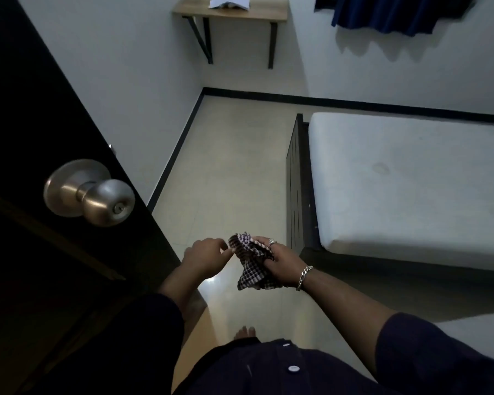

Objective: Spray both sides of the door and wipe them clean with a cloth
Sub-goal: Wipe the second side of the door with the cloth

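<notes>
1. The right hand [280,260] is holding the cloth [253,265], its grip clenched round the bunched checked fabric, with a loose corner hanging below the fist.
2. The left hand [204,256] is pinching the cloth's near edge with thumb and fingertips, so both hands are meeting on it just right of the door [40,252].
3. The door is standing open to the left of the cloth, its long axis upright, its edge facing the hands and the knob [97,195] sitting above and left of them.
4. The left hand is lying nearer the door than the right; wiping will probably mean swinging the cloth leftward.
5. No spray bottle is showing.
</notes>
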